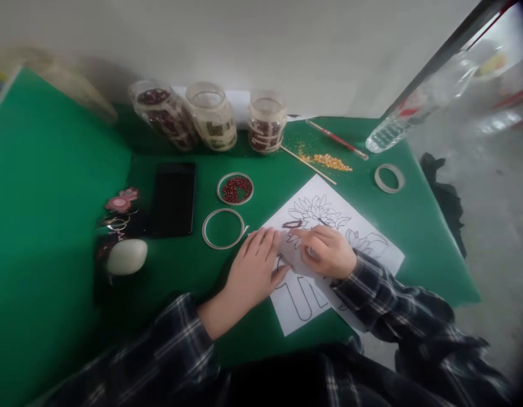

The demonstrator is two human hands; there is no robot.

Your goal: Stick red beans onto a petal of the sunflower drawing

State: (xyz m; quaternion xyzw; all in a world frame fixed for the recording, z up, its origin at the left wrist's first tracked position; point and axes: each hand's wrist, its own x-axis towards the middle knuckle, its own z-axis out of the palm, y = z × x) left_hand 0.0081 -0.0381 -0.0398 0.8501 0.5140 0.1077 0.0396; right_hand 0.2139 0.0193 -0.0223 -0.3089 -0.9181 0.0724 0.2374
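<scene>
My left hand (pixel 255 263) lies flat with fingers stretched out on the left edge of a white sheet with line-drawn flowers (pixel 316 198). My right hand (pixel 327 250) rests on the sheet. Its index finger reaches left to the paper, the other fingers curl in, and whatever they may hold is hidden. Just beyond that fingertip, small dark red beans (pixel 292 224) outline one petal. Under my hands lies a second sheet with large outlined shapes (pixel 297 308). Left of the drawing, a round lid (pixel 219 192) holds more red beans (pixel 236 187).
Three jars (pixel 267 127) stand along the wall. Yellow corn bits (pixel 331 163), a thin stick (pixel 307 165), a red brush (pixel 340 139), a tape roll (pixel 389 178) and a plastic bottle (pixel 388 135) lie behind. Leftward are a ring (pixel 204 229), a phone (pixel 173 199) and a white mouse (pixel 126 256).
</scene>
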